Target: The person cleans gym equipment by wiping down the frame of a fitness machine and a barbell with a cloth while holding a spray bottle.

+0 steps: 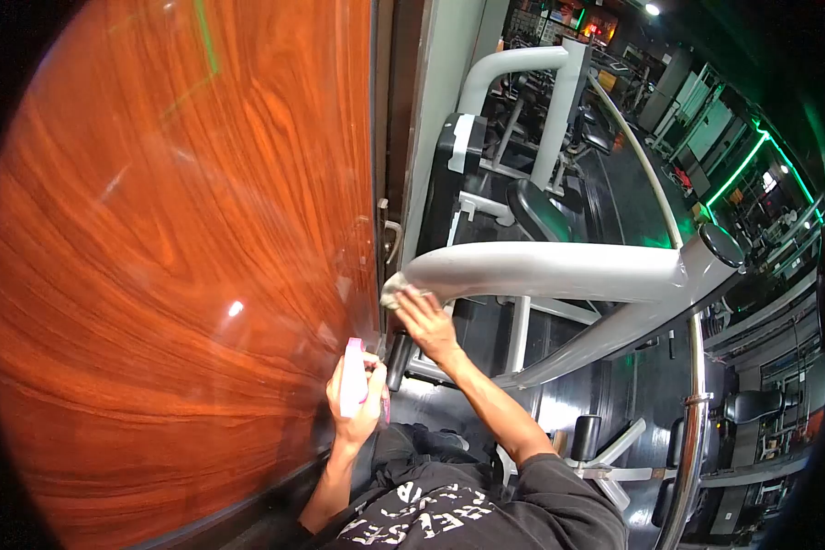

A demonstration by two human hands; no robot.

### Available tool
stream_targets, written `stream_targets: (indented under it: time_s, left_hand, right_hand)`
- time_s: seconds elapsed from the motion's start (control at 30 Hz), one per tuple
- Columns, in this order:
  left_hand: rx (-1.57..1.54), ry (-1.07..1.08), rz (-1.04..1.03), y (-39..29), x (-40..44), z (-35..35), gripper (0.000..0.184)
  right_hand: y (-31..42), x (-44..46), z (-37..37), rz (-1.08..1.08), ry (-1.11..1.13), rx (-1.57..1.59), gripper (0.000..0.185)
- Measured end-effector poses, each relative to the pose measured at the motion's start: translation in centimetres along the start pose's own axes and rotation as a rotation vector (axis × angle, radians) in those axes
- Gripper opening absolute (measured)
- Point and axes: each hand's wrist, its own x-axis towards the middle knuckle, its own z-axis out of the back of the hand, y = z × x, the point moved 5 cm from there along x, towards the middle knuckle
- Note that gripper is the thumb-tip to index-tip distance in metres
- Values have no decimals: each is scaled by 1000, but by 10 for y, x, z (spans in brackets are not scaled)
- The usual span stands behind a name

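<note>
My left hand (pixel 365 420) is wrapped round a white and pink spray bottle (pixel 350 390), held upright close to the wooden panel. My right hand (pixel 431 327) lies on a pale cloth (pixel 393 288), pressing it against the curved end of a thick light-grey tube. That tube is part of a gym machine frame (pixel 541 268). The fingers of the right hand are slightly blurred, and most of the cloth is hidden under them. Just below the right hand is a black cylindrical grip (pixel 398 362) on the machine.
A glossy reddish-brown wood panel (pixel 192 257) fills the left side, with a metal handle (pixel 391 240) at its edge. Behind the tube stands another grey machine with black pads (pixel 539 211). A shiny vertical pole (pixel 692 440) rises at the right, and green light strips (pixel 738 170) glow beyond.
</note>
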Motion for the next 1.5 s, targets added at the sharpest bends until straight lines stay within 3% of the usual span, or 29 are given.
stream_targets:
  time_s: [0.17,0.2,0.3,0.37,0.43,0.47,0.5,0.57,0.63,0.77,0.87,0.9,0.97,1.07,1.1,1.17,1.2,1.23,1.37,1.5]
  left_hand:
    - [32,-11,-11,1,-1,-1,6]
    - [17,1,-7,0,-2,-3,7]
    - [-8,15,3,3,-3,-7,7]
    - [-14,15,19,5,-4,-8,8]
    - [90,30,-8,5,-4,-10,7]
    - [93,33,-5,5,-6,-11,7]
    - [84,34,4,5,-6,-11,7]
    - [78,35,9,6,-7,-11,6]
    - [62,35,1,6,-9,-10,7]
    - [83,45,-7,3,-9,-7,8]
    - [32,30,22,1,-7,-9,8]
    - [19,24,26,1,-8,-9,7]
    - [0,24,31,3,-9,-10,7]
    - [33,55,13,8,-10,-11,7]
    - [21,53,28,8,-10,-12,8]
    - [11,54,46,7,-11,-12,8]
    - [28,70,56,6,-11,-13,7]
    - [45,84,63,6,-10,-13,6]
    - [35,68,45,5,-7,-13,7]
    - [21,72,69,6,-8,-11,8]
  right_hand:
    - [-11,-17,-2,290,41,183,24]
    - [-20,-14,21,300,-110,225,18]
    - [-63,-20,78,205,-380,270,19]
    - [-96,-20,108,-164,-541,581,29]
    - [-88,-7,148,-138,-819,-65,38]
    - [-85,-4,149,-331,-720,-149,40]
    - [-81,3,143,-383,-690,-201,30]
    - [-65,2,107,-359,-656,-194,38]
    - [-46,-13,56,-368,-676,-97,28]
    - [-6,-43,-20,-344,-436,246,34]
    - [8,-62,-21,-547,-233,373,43]
    - [11,-67,-15,-550,-235,369,43]
    - [0,-86,-6,-837,-392,655,44]
    - [-25,-89,39,-849,-762,411,40]
    - [-33,-80,55,-1043,-924,414,42]
    - [-49,-65,59,-1122,-1056,419,45]
    - [-48,-47,59,-1103,-1038,497,45]
    - [-42,-48,33,-1081,-880,213,44]
    - [2,-60,-59,-1111,-702,429,39]
    - [4,-76,-64,-1104,-620,467,31]
